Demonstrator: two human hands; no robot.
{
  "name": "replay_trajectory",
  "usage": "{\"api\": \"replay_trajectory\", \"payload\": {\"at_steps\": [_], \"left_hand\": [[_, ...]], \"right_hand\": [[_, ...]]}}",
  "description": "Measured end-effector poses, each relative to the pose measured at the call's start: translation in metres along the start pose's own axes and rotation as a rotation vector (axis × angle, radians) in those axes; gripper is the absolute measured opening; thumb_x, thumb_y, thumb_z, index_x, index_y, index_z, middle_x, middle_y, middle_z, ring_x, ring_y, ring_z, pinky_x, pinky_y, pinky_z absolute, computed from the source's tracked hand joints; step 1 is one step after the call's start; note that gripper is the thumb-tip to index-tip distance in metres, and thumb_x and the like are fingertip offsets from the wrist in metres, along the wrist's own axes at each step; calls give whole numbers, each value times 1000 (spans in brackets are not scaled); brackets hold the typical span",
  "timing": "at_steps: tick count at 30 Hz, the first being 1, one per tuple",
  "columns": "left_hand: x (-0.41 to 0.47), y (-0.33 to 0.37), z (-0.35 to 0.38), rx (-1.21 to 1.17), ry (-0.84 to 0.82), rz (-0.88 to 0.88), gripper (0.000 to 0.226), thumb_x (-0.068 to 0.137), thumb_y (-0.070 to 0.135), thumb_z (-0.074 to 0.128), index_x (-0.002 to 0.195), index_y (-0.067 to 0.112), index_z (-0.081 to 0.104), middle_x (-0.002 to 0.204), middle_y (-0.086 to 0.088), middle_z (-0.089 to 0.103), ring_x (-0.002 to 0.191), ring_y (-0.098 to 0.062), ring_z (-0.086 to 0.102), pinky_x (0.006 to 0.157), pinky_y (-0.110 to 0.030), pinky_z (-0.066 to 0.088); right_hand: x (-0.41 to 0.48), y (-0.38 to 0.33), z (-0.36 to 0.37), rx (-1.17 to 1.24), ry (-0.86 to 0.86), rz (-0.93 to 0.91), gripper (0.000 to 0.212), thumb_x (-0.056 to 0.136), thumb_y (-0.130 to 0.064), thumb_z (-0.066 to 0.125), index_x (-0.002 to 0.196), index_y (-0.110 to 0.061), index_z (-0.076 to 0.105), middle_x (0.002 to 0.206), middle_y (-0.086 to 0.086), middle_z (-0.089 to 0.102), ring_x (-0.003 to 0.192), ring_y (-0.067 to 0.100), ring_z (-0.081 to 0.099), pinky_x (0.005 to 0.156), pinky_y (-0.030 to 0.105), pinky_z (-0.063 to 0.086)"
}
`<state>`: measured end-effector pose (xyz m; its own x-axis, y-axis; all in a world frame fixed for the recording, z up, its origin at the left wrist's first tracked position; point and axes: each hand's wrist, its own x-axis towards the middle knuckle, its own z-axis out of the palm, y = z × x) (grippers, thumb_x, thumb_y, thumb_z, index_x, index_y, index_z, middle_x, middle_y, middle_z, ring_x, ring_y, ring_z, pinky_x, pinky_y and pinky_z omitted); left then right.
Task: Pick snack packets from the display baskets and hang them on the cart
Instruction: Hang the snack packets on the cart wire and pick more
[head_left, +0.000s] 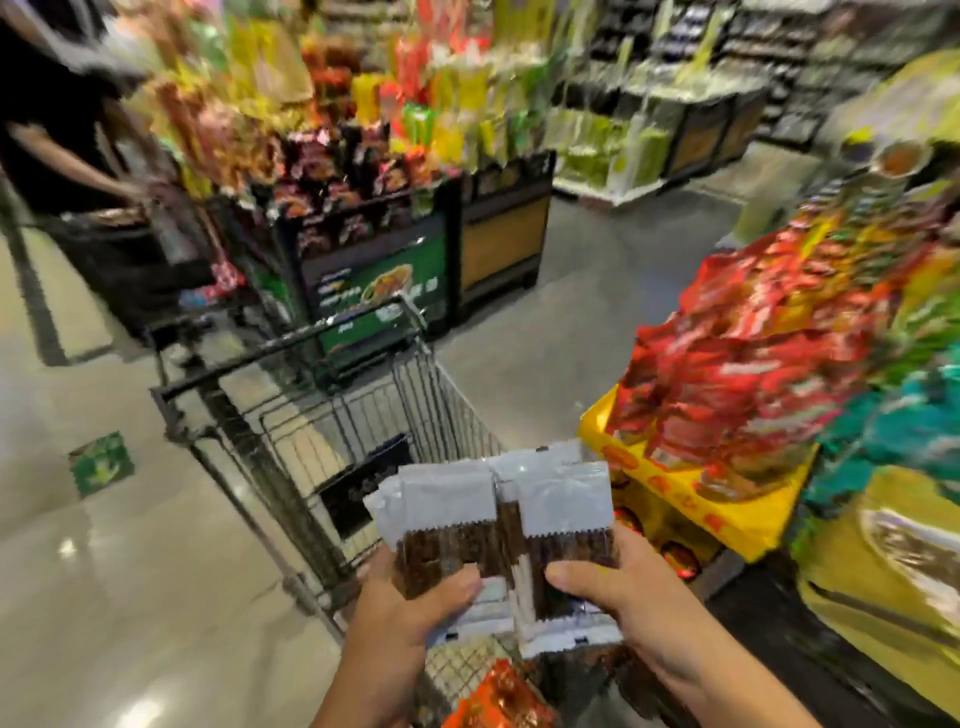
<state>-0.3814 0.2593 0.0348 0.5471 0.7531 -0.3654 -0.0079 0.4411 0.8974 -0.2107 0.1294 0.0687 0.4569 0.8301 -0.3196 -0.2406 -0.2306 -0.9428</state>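
Wire cart (452, 415) is standing left of centre. Left hand (410, 608) and right hand (644, 608), close together, are each gripping a stack of silver-and-brown snack packets (447, 499) above the cart's near end. Red packets (737, 395) are lying in a yellow display basket (691, 499) at right.

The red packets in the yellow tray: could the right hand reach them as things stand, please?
Probably yes for reach: the red packets lie uncovered close beside the right hand, nothing between. But it grips brown packets, so it would need to let go first.
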Motion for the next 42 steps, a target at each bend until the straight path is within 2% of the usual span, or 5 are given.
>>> {"api": "replay_trajectory", "payload": {"at_steps": [11, 18, 26, 32, 42], "left_hand": [[-34, 30, 92, -119, -463, -59, 87, 36, 14, 89, 118, 0, 66, 96, -25, 73, 73, -37, 72, 54, -39, 58], [-64, -1, 218, -154, -614, -215, 42, 69, -2, 63, 109, -14, 66, 88, -32, 72, 63, -39, 73, 47, -38, 57], [-90, -40, 344, -105, -721, -308, 105, 32, 13, 101, 128, -4, 64, 124, -36, 63, 112, -56, 62, 98, -69, 48], [-110, -64, 419, -142, -857, -314, 77, 30, 0, 97, 104, -7, 75, 95, -32, 72, 75, -45, 74, 51, -49, 60], [-103, -117, 467, -9, -730, -358, 120, 28, 16, 103, 138, 8, 56, 120, -31, 68, 96, -46, 72, 67, -50, 60]], "right_hand": [[-75, -22, -73, 154, 402, -180, 51, 80, -23, 84, 123, -37, 60, 108, -14, 75, 103, 10, 70, 97, 39, 51], [-126, -6, -166, 144, 442, -186, 109, 54, -65, 92, 146, -52, 36, 149, -19, 50, 137, 16, 49, 115, 52, 39], [-195, -8, -285, 165, 532, -229, 101, 53, -69, 89, 141, -49, 45, 139, -24, 58, 133, 10, 52, 115, 47, 40], [-221, -2, -357, 140, 565, -189, 43, 86, -29, 79, 125, -32, 62, 115, -19, 73, 108, 3, 68, 102, 34, 50], [-233, 21, -415, 175, 574, -167, 38, 94, -22, 71, 122, -45, 58, 118, -27, 69, 109, -5, 64, 93, 22, 46]]}}
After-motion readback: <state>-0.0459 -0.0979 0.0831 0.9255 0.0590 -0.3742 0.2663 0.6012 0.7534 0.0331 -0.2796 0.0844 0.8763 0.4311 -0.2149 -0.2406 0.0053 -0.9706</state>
